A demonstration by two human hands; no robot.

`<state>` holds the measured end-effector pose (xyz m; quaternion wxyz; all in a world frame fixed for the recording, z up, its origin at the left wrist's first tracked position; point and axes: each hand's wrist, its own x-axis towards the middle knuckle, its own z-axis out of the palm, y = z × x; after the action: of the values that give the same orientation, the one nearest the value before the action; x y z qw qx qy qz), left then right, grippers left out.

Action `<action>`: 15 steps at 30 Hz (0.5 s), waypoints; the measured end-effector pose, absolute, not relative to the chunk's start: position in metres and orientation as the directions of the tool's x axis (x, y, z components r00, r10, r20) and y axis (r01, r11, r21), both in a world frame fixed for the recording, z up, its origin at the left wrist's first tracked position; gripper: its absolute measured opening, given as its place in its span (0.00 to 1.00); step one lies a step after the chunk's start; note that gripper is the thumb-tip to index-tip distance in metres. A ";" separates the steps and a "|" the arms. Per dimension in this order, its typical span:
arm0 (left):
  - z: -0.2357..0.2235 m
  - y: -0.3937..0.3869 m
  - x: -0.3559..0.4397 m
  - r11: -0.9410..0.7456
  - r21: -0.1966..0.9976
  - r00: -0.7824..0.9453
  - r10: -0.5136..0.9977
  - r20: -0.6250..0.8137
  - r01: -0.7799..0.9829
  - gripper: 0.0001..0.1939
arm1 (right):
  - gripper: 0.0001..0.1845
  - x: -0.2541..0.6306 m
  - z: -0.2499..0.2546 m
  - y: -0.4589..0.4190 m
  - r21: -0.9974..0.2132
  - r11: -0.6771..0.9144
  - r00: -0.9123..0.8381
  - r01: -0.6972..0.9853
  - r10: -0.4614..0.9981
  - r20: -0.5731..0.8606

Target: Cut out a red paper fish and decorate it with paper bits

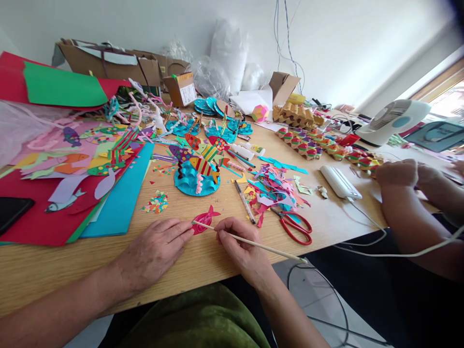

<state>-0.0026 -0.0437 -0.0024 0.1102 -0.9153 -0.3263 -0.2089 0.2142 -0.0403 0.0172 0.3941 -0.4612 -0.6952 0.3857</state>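
My left hand (155, 249) lies flat on the wooden table (203, 263), fingers stretched, fingertips pressing the edge of a small pink-red paper fish (203, 221). My right hand (237, 241) pinches a thin wooden stick (264, 246) whose far tip rests on the paper fish. The stick runs back to the right past the table's edge. Red-handled scissors (295, 226) lie just right of my right hand. A pencil (245, 202) lies beyond it.
Paper scraps (271, 186), a blue wave piece with striped fish (197, 174), and coloured paper sheets (54, 193) cover the table. Another person's arms (409, 203) rest at the right by a white power bank (340, 182) and a fan (393, 121). Boxes stand at the back.
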 end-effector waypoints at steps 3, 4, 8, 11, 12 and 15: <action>-0.003 -0.044 -0.003 -0.762 -0.068 0.701 0.552 0.451 0.644 0.19 | 0.08 0.214 0.016 -0.040 -0.894 0.265 -0.263 0.361 0.949 0.175; -0.003 -0.044 -0.003 -0.761 -0.069 0.701 0.553 0.450 0.645 0.19 | 0.08 0.214 0.015 -0.040 -0.895 0.262 -0.260 0.361 0.950 0.173; -0.004 -0.044 -0.003 -0.757 -0.068 0.697 0.558 0.450 0.650 0.18 | 0.08 0.215 0.016 -0.040 -0.906 0.266 -0.256 0.329 0.949 0.186; -0.004 -0.044 -0.003 -0.756 -0.062 0.693 0.560 0.455 0.651 0.17 | 0.08 0.214 0.017 -0.041 -0.904 0.272 -0.265 0.329 0.946 0.189; -0.004 -0.044 -0.003 -0.757 -0.061 0.693 0.559 0.456 0.651 0.17 | 0.08 0.214 0.017 -0.041 -0.902 0.273 -0.266 0.334 0.946 0.187; -0.003 -0.044 -0.003 -0.756 -0.067 0.695 0.558 0.453 0.651 0.18 | 0.08 0.213 0.016 -0.041 -0.901 0.260 -0.262 0.346 0.949 0.173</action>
<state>-0.0026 -0.0439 -0.0034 0.1117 -0.9138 -0.3308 -0.2074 0.2133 -0.0407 0.0164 0.3876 -0.4675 -0.6927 0.3890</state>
